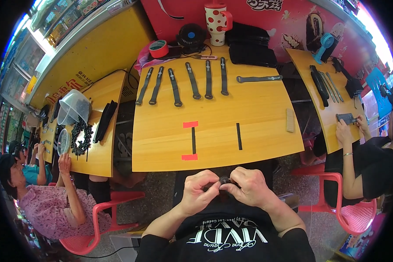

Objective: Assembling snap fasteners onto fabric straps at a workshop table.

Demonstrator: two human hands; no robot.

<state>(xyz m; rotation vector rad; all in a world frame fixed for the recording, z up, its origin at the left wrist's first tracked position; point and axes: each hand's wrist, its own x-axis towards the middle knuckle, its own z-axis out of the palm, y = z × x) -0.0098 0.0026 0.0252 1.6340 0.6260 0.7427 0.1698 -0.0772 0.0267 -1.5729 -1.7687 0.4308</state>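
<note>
Just beyond the table's front edge, my left hand and my right hand are closed and nearly meet. Between their pinched fingertips sits a small dark piece, mostly covered by the fingers; it looks like part of a black strap. On the wooden table ahead, several black straps with rounded loop ends lie in a fanned row. Another black strap lies crosswise to their right. Nearer to me, a black strip runs between two red tape pieces, and a second black strip lies to its right.
A tan block lies at the table's right side. At the back stand a red tape roll, a black fan, a dotted tumbler and stacked black pouches. People work at side tables, left and right.
</note>
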